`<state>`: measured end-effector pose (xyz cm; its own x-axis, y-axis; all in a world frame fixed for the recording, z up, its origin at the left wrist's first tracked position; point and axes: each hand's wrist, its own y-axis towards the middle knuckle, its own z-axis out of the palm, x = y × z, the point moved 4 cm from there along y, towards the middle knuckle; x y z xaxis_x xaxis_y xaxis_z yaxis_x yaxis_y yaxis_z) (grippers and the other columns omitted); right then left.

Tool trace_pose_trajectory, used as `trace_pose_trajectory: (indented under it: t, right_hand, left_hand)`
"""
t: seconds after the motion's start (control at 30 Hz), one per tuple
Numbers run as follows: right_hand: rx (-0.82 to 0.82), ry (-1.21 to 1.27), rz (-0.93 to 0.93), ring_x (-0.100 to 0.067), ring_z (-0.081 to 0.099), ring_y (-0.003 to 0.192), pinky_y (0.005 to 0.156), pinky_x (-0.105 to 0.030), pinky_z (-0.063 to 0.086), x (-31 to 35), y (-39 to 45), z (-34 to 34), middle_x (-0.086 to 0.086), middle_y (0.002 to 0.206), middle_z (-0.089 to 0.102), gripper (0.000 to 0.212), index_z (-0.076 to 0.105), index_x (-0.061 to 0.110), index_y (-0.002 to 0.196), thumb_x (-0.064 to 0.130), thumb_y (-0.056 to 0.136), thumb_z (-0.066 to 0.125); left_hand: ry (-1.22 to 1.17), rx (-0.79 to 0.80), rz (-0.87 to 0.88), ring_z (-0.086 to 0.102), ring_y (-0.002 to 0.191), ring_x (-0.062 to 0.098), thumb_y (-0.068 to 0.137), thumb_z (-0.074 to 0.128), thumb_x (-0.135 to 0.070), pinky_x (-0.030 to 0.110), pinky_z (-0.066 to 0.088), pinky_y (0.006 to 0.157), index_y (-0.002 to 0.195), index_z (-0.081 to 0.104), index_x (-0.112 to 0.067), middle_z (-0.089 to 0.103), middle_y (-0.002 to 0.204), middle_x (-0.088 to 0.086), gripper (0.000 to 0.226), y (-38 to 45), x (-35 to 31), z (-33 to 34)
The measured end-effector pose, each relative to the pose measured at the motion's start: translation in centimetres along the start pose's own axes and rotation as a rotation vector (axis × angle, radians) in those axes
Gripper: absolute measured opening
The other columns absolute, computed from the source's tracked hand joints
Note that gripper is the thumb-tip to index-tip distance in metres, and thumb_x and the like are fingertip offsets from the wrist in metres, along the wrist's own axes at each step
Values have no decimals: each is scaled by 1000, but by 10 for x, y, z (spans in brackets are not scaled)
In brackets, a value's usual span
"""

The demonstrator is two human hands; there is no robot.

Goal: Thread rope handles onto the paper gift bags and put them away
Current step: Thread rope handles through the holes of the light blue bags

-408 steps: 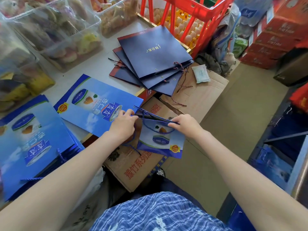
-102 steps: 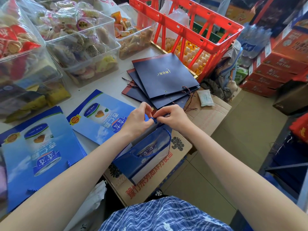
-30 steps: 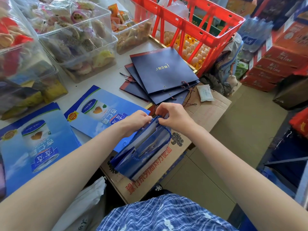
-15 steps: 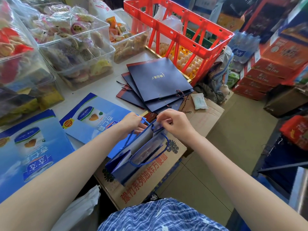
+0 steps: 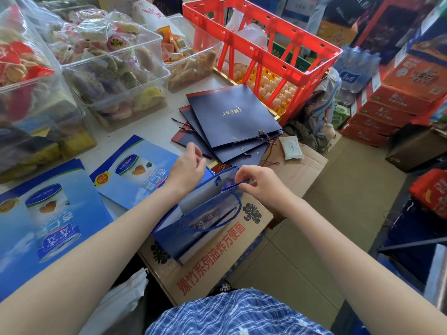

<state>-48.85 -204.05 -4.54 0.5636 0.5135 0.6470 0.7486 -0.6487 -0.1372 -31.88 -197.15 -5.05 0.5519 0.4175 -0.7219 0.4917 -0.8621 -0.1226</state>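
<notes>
A small blue paper gift bag (image 5: 193, 223) stands open over a cardboard box, mouth toward me. A blue rope handle (image 5: 227, 220) loops across its near face. My right hand (image 5: 260, 183) pinches the bag's upper right rim. My left hand (image 5: 188, 169) is at the far rim with fingers curled near a blue rope knot (image 5: 218, 180); whether it grips the rim is unclear. Flat blue printed bags (image 5: 135, 170) lie on the table at left. Dark navy bags (image 5: 232, 119) with twisted cords are stacked behind.
Clear plastic bins of snacks (image 5: 108, 76) line the table's back. A red crate (image 5: 263, 52) stands over egg trays. The printed cardboard box (image 5: 217, 259) sits under the bag; more cartons (image 5: 396, 97) stack at the right. A white packet (image 5: 291, 147) lies on another box.
The bag has been spread wider at its mouth. My left hand has lifted to the far rim and my right hand has moved to the right corner of the rim.
</notes>
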Motion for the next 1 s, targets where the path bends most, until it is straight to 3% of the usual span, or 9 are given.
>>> trace_pose_trajectory:
  t: [0.1, 0.2, 0.3, 0.43, 0.67, 0.73, 0.83, 0.9, 1.0]
  right_hand:
    - [-44, 50, -19, -6, 55, 83, 76, -18, 46, -2, -1, 2, 7, 88, 60, 13, 58, 22, 83, 10, 86, 63]
    - [-111, 97, 5, -9, 56, 80, 73, -14, 44, -3, -2, 4, 7, 82, 59, 12, 58, 22, 80, 14, 86, 65]
    - [-156, 108, 26, -12, 57, 78, 74, -22, 48, -2, -1, 7, 3, 82, 59, 12, 58, 20, 78, 14, 85, 67]
    - [-193, 151, 68, -16, 60, 81, 75, -23, 48, -3, -3, 9, 0, 86, 63, 7, 62, 16, 81, 14, 84, 68]
    - [-238, 221, 129, -15, 58, 90, 74, -15, 48, -6, -9, 9, -2, 100, 57, 16, 57, 18, 88, 12, 81, 70]
    - [-279, 236, 141, -14, 55, 91, 73, -14, 49, -6, -11, 7, -3, 104, 48, 23, 50, 17, 90, 8, 81, 69]
    - [-277, 224, 129, -8, 48, 96, 70, 1, 41, -2, -17, 8, -2, 108, 42, 17, 54, 11, 89, 5, 82, 68]
    - [-272, 175, 110, -8, 45, 101, 73, 6, 33, -2, -19, 10, -3, 111, 44, 8, 63, 8, 88, 6, 82, 68]
    - [-265, 172, 120, -7, 45, 108, 79, -2, 38, -1, -21, 10, -3, 117, 45, 9, 68, 9, 92, 9, 84, 67]
  left_hand:
    - [148, -97, 280, 53, 82, 22, 89, 56, -13, 34, 44, 77, 90, 58, -8, 58, 87, 5, 5, -17, -11, -10]
    - [103, 209, 135, 60, 76, 16, 84, 62, -20, 32, 50, 76, 78, 64, -17, 62, 75, -5, 7, -31, -6, 3]
    - [130, 191, 78, 62, 74, 15, 80, 67, -29, 30, 51, 74, 66, 61, -25, 63, 66, -8, 16, -33, -5, -1]
    - [85, 253, 154, 64, 76, 12, 82, 65, -22, 26, 50, 74, 76, 70, -20, 70, 76, -2, 8, -38, -23, -3]
    - [284, 366, 138, 63, 93, 17, 83, 63, -15, 26, 49, 80, 91, 73, -15, 71, 96, 3, 13, -34, -23, 22]
    - [208, 386, 125, 62, 104, 17, 80, 68, -17, 24, 45, 85, 107, 69, -14, 69, 108, 2, 27, -33, -20, 25]
    - [114, 450, 82, 56, 114, 13, 80, 70, -16, 24, 41, 96, 132, 54, -15, 63, 123, 0, 54, -33, -15, 32]
    - [19, 480, 82, 60, 109, 10, 81, 67, -10, 25, 44, 97, 128, 58, -17, 65, 119, -1, 48, -33, -15, 38]
    - [63, 364, 133, 63, 100, 11, 83, 66, -13, 23, 46, 90, 112, 68, -16, 69, 108, 0, 29, -33, -18, 40]
